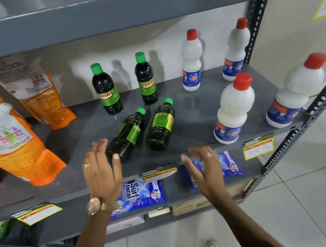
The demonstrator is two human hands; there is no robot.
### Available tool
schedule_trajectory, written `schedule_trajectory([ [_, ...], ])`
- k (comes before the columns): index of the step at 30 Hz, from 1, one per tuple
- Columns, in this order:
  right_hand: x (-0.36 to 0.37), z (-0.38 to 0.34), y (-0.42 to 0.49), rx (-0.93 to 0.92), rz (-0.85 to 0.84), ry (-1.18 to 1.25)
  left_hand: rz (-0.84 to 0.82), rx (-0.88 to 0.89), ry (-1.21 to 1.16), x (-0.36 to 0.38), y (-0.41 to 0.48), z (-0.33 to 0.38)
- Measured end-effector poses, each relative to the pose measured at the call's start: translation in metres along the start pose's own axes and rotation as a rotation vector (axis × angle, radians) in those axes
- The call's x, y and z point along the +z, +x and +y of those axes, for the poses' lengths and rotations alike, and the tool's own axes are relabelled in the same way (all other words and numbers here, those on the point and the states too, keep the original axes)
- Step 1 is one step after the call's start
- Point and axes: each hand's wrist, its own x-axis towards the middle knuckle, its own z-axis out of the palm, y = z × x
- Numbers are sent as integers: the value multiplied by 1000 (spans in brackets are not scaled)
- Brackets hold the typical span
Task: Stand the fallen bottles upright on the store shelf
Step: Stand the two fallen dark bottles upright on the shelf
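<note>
Two dark bottles with green caps lie on their sides on the grey shelf (195,115), caps pointing away from me: the left fallen bottle (127,134) and the right fallen bottle (161,124). Behind them two more dark bottles stand upright, one at the left (106,89) and one at the right (145,78). My left hand (101,172) is open, its fingers close to the base of the left fallen bottle. In front of the shelf edge, below the right fallen bottle, my right hand (205,168) hovers open, holding nothing.
Several white bottles with red caps (234,109) stand upright on the shelf's right side. Orange refill pouches (10,146) lean at the left. Blue detergent packets (139,194) lie on the shelf below. A perforated metal upright (315,110) bounds the right end.
</note>
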Motion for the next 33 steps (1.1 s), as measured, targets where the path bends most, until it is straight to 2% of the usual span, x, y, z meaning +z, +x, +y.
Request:
schedule_trajectory([
  [2, 28, -24, 40, 110, 44, -18, -79, -45, -47, 1, 21, -29],
  [3, 42, -36, 64, 217, 1, -49, -134, -67, -43, 3, 28, -45],
  [5, 59, -52, 105, 521, -199, -112, -251, -119, -18, 14, 37, -65],
  [7, 75, -60, 123, 651, -310, -169, -349, -148, 67, 22, 39, -79],
  [11, 94, -52, 121, 598, -154, -179, -364, -147, 145, 31, 39, -89],
  [15, 99, -43, 97, 349, 159, 169, -359, -118, 138, 32, 39, -90],
  [16, 98, -45, 94, 282, 192, 187, -360, -115, 144, 32, 39, -89],
  [19, 99, -43, 99, 144, 130, 118, -362, -98, 168, 33, 39, -88],
  [24, 99, -40, 102, 138, 106, 175, -416, -79, 221, 37, 39, -91],
  [28, 95, -24, 86, 136, 6, 159, -436, -93, 228, 35, 39, -90],
  [33, 107, -32, 89, 175, 123, 72, -449, -89, 221, 34, 39, -91],
])
